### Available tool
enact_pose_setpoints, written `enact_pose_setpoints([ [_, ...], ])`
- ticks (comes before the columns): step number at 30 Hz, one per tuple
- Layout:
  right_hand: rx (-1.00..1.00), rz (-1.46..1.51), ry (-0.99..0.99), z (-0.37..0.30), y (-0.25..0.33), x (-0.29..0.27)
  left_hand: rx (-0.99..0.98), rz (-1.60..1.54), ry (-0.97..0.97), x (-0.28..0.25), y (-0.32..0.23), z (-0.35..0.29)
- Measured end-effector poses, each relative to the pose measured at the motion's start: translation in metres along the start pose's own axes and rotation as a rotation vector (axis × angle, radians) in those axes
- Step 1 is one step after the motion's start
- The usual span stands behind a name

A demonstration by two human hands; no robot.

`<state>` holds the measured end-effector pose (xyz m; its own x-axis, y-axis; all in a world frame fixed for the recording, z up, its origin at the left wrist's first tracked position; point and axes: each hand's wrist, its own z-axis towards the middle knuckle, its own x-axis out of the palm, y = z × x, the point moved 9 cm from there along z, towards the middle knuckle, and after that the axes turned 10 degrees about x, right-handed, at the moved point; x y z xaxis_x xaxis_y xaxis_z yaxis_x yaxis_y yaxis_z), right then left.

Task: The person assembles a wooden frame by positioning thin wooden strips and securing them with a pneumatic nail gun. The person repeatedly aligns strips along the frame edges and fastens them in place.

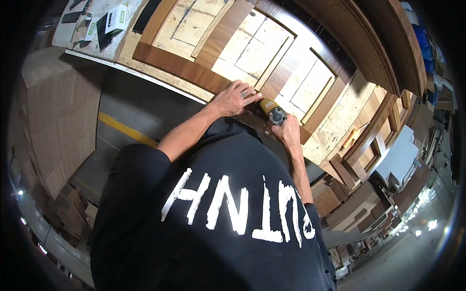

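Observation:
In front of me lies a brown wooden frame (182,66) with several openings and slats, thin light strips (275,65) along some inner edges. My left hand (234,99) rests on its near rail, a ring on one finger. Thumb and fingertips come close together at a strip's near end; what they pinch, if anything, is too small to make out. My right hand (288,130) is closed round a yellow nail gun (270,105) with a grey round cap. The tool stands over the near rail, just right of my left fingertips; its nose is hidden.
The frame lies on a pale, stained workbench (127,51). Small boxes (116,19) sit at its far left. Dark boards (374,39) lie at the far right, and an orange-handled tool (350,138) nearer. A large wooden panel stack (60,116) stands left, beside a yellow floor line (127,129).

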<state>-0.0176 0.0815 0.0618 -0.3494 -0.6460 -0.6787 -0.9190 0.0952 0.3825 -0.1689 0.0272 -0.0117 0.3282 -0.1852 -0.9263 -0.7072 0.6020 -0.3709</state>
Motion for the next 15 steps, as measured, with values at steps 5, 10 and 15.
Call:
enact_pose_setpoints([
  [5, -0.052, 0.018, -0.014, 0.0, -0.013, 0.009, -0.178, 0.045, -0.046, -0.026, 0.028, -0.026],
  [10, 0.063, 0.135, -0.015, -0.02, -0.033, 0.018, -0.27, 0.188, -0.151, -0.06, 0.097, -0.099],
  [15, 0.202, 0.177, -0.079, -0.033, -0.003, 0.025, -0.236, 0.112, -0.063, -0.081, 0.153, -0.149],
])
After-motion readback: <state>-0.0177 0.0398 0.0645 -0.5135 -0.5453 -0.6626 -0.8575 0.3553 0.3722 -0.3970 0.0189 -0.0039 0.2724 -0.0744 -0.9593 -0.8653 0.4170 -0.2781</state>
